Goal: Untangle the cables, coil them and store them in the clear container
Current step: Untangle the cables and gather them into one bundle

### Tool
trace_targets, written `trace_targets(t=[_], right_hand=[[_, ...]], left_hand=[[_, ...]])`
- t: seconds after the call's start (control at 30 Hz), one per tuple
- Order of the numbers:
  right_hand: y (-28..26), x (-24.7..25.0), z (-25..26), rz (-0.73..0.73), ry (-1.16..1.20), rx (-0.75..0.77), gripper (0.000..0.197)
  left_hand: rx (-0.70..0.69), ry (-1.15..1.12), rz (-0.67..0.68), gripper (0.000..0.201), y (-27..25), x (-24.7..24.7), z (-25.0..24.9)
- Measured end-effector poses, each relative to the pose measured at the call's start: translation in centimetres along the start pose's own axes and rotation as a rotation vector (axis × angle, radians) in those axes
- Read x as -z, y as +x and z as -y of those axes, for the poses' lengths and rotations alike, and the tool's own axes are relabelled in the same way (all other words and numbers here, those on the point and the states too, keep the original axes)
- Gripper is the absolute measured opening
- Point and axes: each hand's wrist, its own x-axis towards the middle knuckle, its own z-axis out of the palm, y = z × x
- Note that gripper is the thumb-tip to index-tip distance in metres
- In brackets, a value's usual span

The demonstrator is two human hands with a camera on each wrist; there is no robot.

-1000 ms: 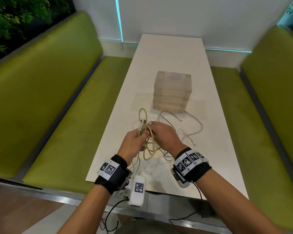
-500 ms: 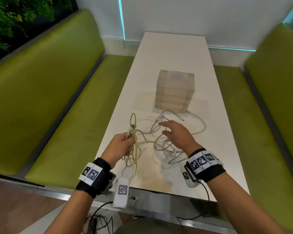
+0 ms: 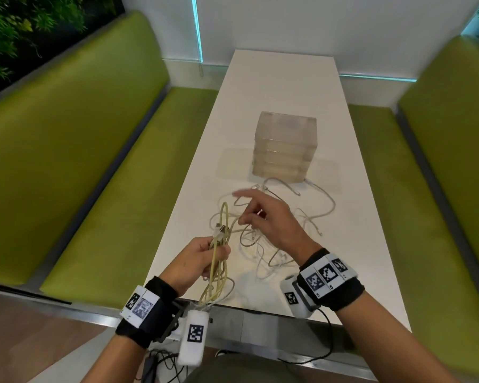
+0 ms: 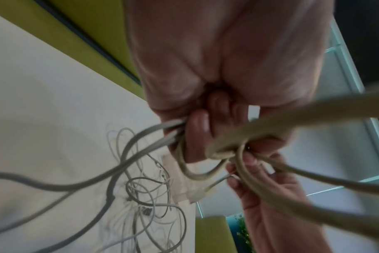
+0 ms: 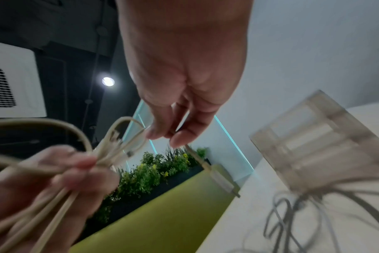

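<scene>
My left hand (image 3: 216, 252) grips a coil of beige cable (image 3: 219, 275) above the table's near left edge; the left wrist view shows its fingers (image 4: 197, 130) curled round the loops. My right hand (image 3: 246, 217) is just right of the coil, index finger stretched out. In the right wrist view its thumb and a finger (image 5: 164, 138) pinch the beige cable's loose end, whose clear plug (image 5: 224, 182) hangs below. A tangle of white and grey cables (image 3: 310, 214) lies on the table under that hand. The clear container (image 3: 285, 145) stands behind the tangle.
The long white table (image 3: 282, 78) runs away from me to a white wall. Green benches (image 3: 94, 161) flank it on both sides. A clear flat sheet (image 3: 233, 164) lies under and beside the container. Black leads hang below the near edge.
My right hand left the coil, swung out right over the tangle, then came back and now pinches the cable end. My left hand drew the coil slightly left and nearer.
</scene>
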Motion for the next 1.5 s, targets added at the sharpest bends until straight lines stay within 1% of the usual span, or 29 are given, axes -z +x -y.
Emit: trace_targets(t=[0.03,0.07,0.1,0.17,0.2,0.27,0.33,0.37,0.43,0.5,0.53,0.6,0.63,0.67,0.7,0.73,0.77,0.8,0.87,0.93,1.0,1.07,1.1,1.17,1.2,1.27,1.33,1.4,1.5], right_hand=[[0.0,0.4,0.9,0.070,-0.016,0.029,0.055],[0.2,0.9,1.5,0.154,-0.070,0.065,0.060],[0.3,1.3,2.0,0.240,-0.156,0.106,0.058],[0.8,1.9,2.6,0.383,-0.306,0.146,0.039],[0.8,2.1,2.9,0.420,-0.319,0.143,0.028],[0.6,2.2,3.0,0.421,-0.299,0.146,0.017],[-0.1,2.4,2.7,0.333,-0.266,0.165,0.016],[-0.6,2.6,2.3,0.274,-0.227,0.155,0.016],[-1.8,2.8,1.7,0.198,-0.117,0.055,0.016],[-3.3,2.8,1.6,0.188,-0.051,-0.016,0.018],[-4.0,2.6,1.7,0.201,-0.043,-0.018,0.023],[-5.0,2.3,2.1,0.261,-0.048,-0.009,0.046],[-5.1,2.1,2.4,0.302,-0.077,-0.009,0.059],[-5.1,1.9,2.6,0.344,-0.135,-0.001,0.067],[-5.1,1.7,2.7,0.379,-0.220,0.017,0.068],[-4.9,1.6,2.7,0.397,-0.314,0.042,0.064],[-4.8,1.4,2.7,0.392,-0.389,0.061,0.055],[-4.8,1.3,2.7,0.368,-0.422,0.066,0.043],[-5.0,1.3,2.4,0.317,-0.391,0.048,0.024],[-5.3,1.2,2.4,0.314,-0.354,0.019,0.016],[-5.6,1.1,2.5,0.364,-0.370,-0.005,0.013],[-5.9,1.1,2.7,0.391,-0.375,-0.058,0.011],[-6.0,1.3,2.5,0.377,-0.354,-0.111,0.009],[-6.5,1.6,1.8,0.332,-0.248,-0.261,0.013],[-7.0,1.6,1.3,0.318,-0.166,-0.335,0.017],[-8.1,1.0,0.0,0.332,-0.043,-0.444,0.019],[-9.5,-0.2,-1.8,0.388,-0.006,-0.497,0.012],[-10.7,-1.6,-3.4,0.409,-0.006,-0.511,0.009],[-11.7,-3.0,-4.8,0.390,-0.026,-0.484,0.016]], left_hand=[[0.016,0.016,0.023,0.030,-0.2,0.1,0.2],[0.032,0.040,0.047,0.031,-0.4,0.2,0.4],[0.046,0.067,0.076,0.032,-0.6,0.3,0.5],[0.054,0.139,0.148,0.026,-0.9,0.4,0.4],[0.055,0.170,0.173,0.025,-1.0,0.5,0.4],[0.051,0.155,0.183,0.025,-1.0,0.6,0.4],[0.026,0.029,0.141,0.026,-0.9,0.9,0.5],[0.005,-0.042,0.096,0.023,-0.8,1.1,0.6],[-0.043,-0.142,-0.005,0.020,-0.7,1.4,0.9],[-0.070,-0.165,-0.049,0.026,-0.5,1.4,1.1],[-0.071,-0.139,-0.047,0.028,-0.4,1.3,1.1],[-0.059,0.027,0.003,0.030,-0.4,0.6,0.8],[-0.055,0.118,0.039,0.030,-0.4,0.3,0.7],[-0.055,0.185,0.084,0.030,-0.4,-0.3,0.4],[-0.062,0.247,0.124,0.026,-0.3,-0.7,0.3],[-0.066,0.305,0.160,0.021,-0.2,-1.1,0.1],[-0.060,0.348,0.197,0.018,-0.2,-1.5,0.0],[-0.046,0.395,0.226,0.018,-0.2,-1.9,-0.2],[-0.044,0.490,0.248,0.020,-0.3,-2.0,-0.3],[-0.051,0.460,0.244,0.026,-0.4,-1.7,-0.1],[-0.034,0.424,0.233,0.033,-0.5,-1.3,0.0],[-0.045,0.385,0.203,0.036,-0.4,-1.0,0.1],[-0.054,0.348,0.147,0.032,-0.1,-0.9,0.1],[-0.056,0.233,-0.038,0.022,0.3,-0.2,0.0],[-0.059,0.137,-0.104,0.022,0.3,0.2,-0.1],[-0.080,-0.088,-0.172,0.026,0.3,0.7,-0.4],[-0.118,-0.184,-0.186,0.027,0.2,0.7,-0.9],[-0.150,-0.195,-0.176,0.027,0.2,0.1,-1.2],[-0.167,-0.164,-0.165,0.027,0.4,-0.7,-1.1]])
